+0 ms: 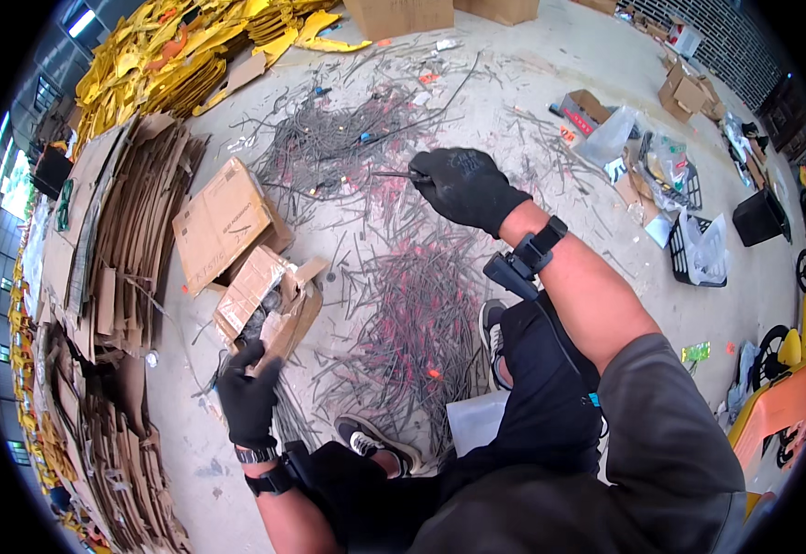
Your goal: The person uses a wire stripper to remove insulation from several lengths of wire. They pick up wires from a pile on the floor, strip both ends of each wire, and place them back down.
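Note:
My right hand (464, 185), in a black glove, closes around a thin dark piece, perhaps a cable piece (390, 174), whose end points left. Beneath and beyond it a tangle of dark cables (334, 138) lies on the concrete floor. A heap of short cut cable pieces (420, 325), mixed with pink bits, spreads in front of my shoes. My left hand (249, 395), gloved too, is low at the left with its fingers partly bent, beside an open cardboard box (299, 325) with dark contents; whether it holds something is unclear. Loose cable strands (293, 408) lie just right of it.
Stacks of flattened cardboard (133, 235) stand at the left, near a closed carton (219, 225). Yellow parts (160, 62) are piled at the upper left. At the right are a black crate (697, 260) with a plastic bag, a black bin (759, 216) and a small open box (583, 111).

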`<state>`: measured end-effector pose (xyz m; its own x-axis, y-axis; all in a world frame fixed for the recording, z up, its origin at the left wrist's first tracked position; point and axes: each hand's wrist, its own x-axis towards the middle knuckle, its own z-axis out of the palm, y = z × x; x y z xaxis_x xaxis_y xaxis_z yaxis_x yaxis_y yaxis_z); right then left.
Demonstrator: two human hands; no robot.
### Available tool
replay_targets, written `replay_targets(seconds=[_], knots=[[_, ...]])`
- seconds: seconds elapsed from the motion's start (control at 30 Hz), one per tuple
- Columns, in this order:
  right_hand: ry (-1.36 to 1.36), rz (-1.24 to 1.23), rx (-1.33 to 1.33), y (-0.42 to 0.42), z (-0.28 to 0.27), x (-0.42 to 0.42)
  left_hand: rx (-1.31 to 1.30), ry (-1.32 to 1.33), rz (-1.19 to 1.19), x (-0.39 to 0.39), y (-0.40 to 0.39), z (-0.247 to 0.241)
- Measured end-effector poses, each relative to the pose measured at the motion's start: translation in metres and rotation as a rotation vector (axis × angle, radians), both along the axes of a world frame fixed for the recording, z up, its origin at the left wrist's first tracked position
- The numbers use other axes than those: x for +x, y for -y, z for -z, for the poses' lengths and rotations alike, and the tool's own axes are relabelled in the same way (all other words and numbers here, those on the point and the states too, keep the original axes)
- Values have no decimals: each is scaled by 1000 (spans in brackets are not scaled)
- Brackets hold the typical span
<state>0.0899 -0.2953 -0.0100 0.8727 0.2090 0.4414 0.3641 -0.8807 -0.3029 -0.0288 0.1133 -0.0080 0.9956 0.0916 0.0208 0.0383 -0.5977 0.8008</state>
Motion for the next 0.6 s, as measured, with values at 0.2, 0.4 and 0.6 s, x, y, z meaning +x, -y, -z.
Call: replay_targets(seconds=[0.2,0.4,0.6], knots=[[-13,-105,-141,-40,-6,-10,-462,-35,-35,0,74,-23],[-110,-340,-223,-104,-15,-30,-507,-27,309,13,104,-2],[-197,-397,-246,-122,-11,-29,-895,-179,-14,17,122,2]])
